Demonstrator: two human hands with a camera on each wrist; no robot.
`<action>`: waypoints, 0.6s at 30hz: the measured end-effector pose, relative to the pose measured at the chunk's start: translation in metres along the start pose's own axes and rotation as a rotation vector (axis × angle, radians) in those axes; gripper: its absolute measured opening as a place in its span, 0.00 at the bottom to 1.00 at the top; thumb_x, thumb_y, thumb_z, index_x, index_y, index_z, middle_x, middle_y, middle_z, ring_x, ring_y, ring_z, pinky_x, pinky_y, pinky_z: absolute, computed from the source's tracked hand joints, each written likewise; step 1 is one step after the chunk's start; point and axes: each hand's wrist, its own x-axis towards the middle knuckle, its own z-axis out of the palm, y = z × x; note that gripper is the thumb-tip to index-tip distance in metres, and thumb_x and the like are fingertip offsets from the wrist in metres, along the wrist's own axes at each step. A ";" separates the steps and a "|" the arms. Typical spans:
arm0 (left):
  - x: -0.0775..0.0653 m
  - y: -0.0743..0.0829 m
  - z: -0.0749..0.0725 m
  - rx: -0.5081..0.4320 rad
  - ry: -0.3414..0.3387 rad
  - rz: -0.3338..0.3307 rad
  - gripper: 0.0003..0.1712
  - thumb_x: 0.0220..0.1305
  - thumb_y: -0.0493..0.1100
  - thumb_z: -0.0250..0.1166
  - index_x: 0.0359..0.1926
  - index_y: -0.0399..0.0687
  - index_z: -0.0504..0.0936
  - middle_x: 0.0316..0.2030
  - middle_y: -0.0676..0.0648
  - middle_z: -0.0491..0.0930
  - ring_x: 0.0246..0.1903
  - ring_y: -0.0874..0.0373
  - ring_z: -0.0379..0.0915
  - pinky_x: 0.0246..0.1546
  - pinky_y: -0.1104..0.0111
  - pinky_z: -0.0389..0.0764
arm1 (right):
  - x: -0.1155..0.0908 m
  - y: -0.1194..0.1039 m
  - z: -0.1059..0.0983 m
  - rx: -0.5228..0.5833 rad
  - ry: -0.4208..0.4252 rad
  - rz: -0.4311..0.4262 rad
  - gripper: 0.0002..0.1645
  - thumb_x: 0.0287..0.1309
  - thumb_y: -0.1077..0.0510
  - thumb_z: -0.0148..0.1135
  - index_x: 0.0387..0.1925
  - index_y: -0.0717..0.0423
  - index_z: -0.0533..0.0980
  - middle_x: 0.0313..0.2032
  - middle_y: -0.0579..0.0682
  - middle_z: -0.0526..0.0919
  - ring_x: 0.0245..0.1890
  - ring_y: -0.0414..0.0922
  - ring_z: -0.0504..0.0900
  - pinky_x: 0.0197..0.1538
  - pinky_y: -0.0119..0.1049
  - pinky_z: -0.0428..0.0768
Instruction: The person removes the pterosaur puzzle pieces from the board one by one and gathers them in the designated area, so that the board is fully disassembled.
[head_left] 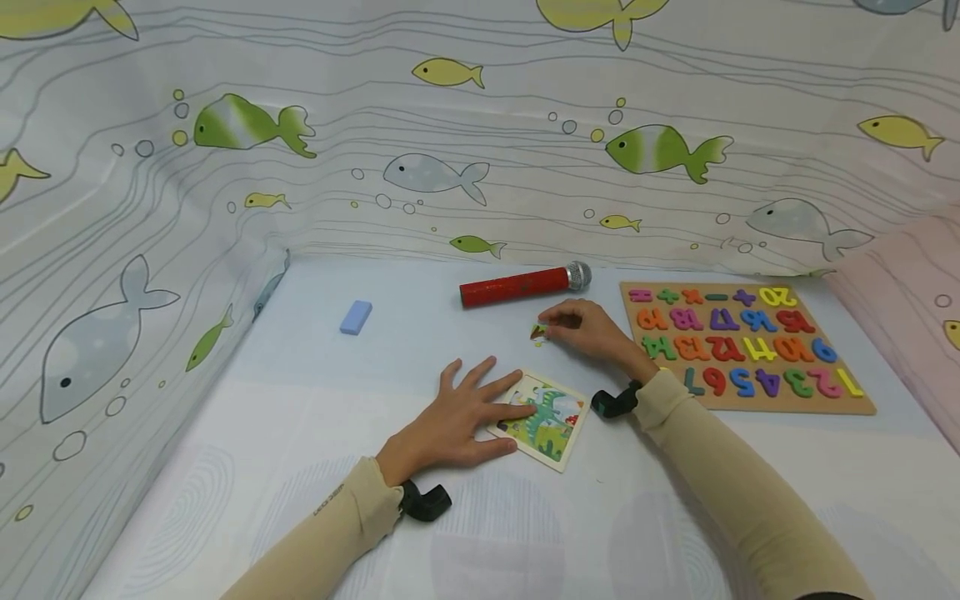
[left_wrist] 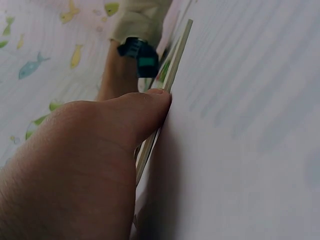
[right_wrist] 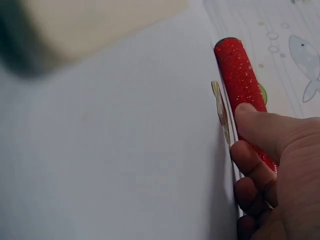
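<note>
A small square dinosaur puzzle (head_left: 551, 437) in a pale frame lies on the table. My left hand (head_left: 459, 423) rests on its left side with fingers spread; in the left wrist view the thumb lies against the edge of the puzzle board (left_wrist: 180, 50). Beyond the puzzle, my right hand (head_left: 592, 332) pinches a small coloured puzzle piece (head_left: 537, 332) between thumb and fingers. The right wrist view shows this puzzle piece (right_wrist: 220, 105) edge-on at the fingertips, its picture side mostly hidden.
Behind the right hand lies a red microphone (head_left: 517, 287) with a silver head. At the right is a wooden number board (head_left: 750, 404) with colourful numerals. A blue block (head_left: 356, 317) lies at the back left. Fish-patterned cloth (head_left: 525, 183) rises behind the table.
</note>
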 end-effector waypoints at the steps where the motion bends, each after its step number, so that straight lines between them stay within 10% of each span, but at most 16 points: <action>1: 0.000 0.000 0.000 0.002 -0.003 0.000 0.30 0.70 0.71 0.50 0.71 0.83 0.69 0.80 0.55 0.56 0.80 0.40 0.43 0.70 0.30 0.43 | -0.001 0.000 -0.001 -0.005 -0.001 0.001 0.15 0.66 0.57 0.67 0.53 0.54 0.84 0.46 0.53 0.87 0.44 0.46 0.80 0.50 0.37 0.76; 18: 0.002 0.005 -0.002 -0.040 0.019 -0.032 0.30 0.66 0.69 0.57 0.68 0.75 0.75 0.80 0.53 0.56 0.81 0.41 0.40 0.71 0.32 0.44 | -0.015 0.009 -0.021 -0.011 0.016 -0.012 0.21 0.61 0.53 0.72 0.55 0.53 0.84 0.65 0.57 0.79 0.69 0.56 0.72 0.73 0.59 0.63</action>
